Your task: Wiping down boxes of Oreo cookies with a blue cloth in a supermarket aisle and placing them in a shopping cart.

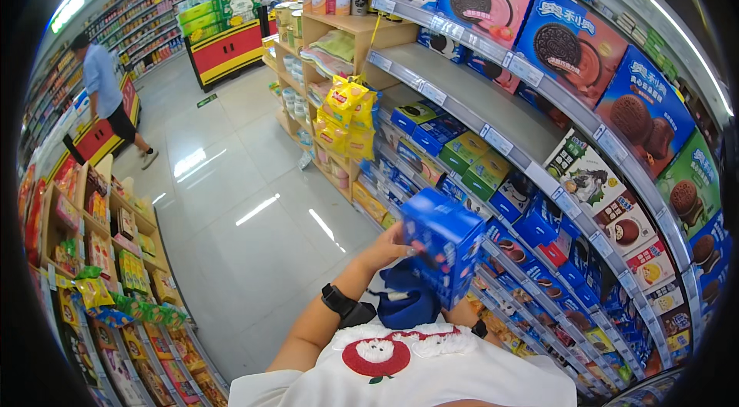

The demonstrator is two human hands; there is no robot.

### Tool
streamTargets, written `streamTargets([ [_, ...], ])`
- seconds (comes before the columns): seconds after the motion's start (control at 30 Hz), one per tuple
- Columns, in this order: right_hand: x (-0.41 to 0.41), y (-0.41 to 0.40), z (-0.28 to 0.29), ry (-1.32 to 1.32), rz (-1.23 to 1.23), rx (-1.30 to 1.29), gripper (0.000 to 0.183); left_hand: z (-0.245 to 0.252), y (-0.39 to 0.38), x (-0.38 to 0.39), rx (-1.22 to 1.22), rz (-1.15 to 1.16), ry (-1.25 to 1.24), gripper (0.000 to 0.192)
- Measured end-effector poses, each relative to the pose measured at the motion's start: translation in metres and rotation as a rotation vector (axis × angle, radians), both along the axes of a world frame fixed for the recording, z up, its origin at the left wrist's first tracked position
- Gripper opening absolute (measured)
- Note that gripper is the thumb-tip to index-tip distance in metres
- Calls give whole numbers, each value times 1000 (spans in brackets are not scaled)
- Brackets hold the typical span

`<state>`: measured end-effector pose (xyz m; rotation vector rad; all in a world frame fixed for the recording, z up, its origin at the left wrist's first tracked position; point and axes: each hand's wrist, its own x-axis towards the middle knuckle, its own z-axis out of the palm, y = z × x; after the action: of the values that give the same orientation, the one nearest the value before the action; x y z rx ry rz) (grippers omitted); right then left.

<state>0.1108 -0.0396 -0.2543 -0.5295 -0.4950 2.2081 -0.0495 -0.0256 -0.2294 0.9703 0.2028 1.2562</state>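
Note:
My left hand (388,248) is on the left side of a blue cookie box (441,234), its fingers against the cardboard. The box is tilted and slightly blurred in front of my chest. My right hand is hidden behind the box; only the wrist with a black band shows below it. Below the box, between my arms, is a dark blue cloth item (404,303). To the right, a long shelf (485,89) carries many Oreo boxes (563,40), with bare board showing on its upper tier.
Yellow snack bags (346,118) hang at the end of a wooden shelf unit (340,176). Snack shelves (109,234) stand on the left of the tiled aisle (242,176). Another person (104,84) walks in the far left.

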Motion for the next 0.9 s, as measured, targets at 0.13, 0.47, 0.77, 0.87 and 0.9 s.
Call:
streamTargets([
  [0.13,7,0,-3,-147,90,60,45,-28,1,4,-112,-135,-79,77],
  [0.47,64,44,-33,-333,-296,-138,21,28,35,31,-398,190,-4,38],
  [0.77,104,37,75,-239,-918,303,34,12,53,63,-432,330,261,18],
  [0.87,83,32,87,-899,-678,971,44,9,54,78,-367,312,339,16],
  [0.9,74,28,100,-1227,-706,1216,53,4,54,80,-283,311,379,19],
])
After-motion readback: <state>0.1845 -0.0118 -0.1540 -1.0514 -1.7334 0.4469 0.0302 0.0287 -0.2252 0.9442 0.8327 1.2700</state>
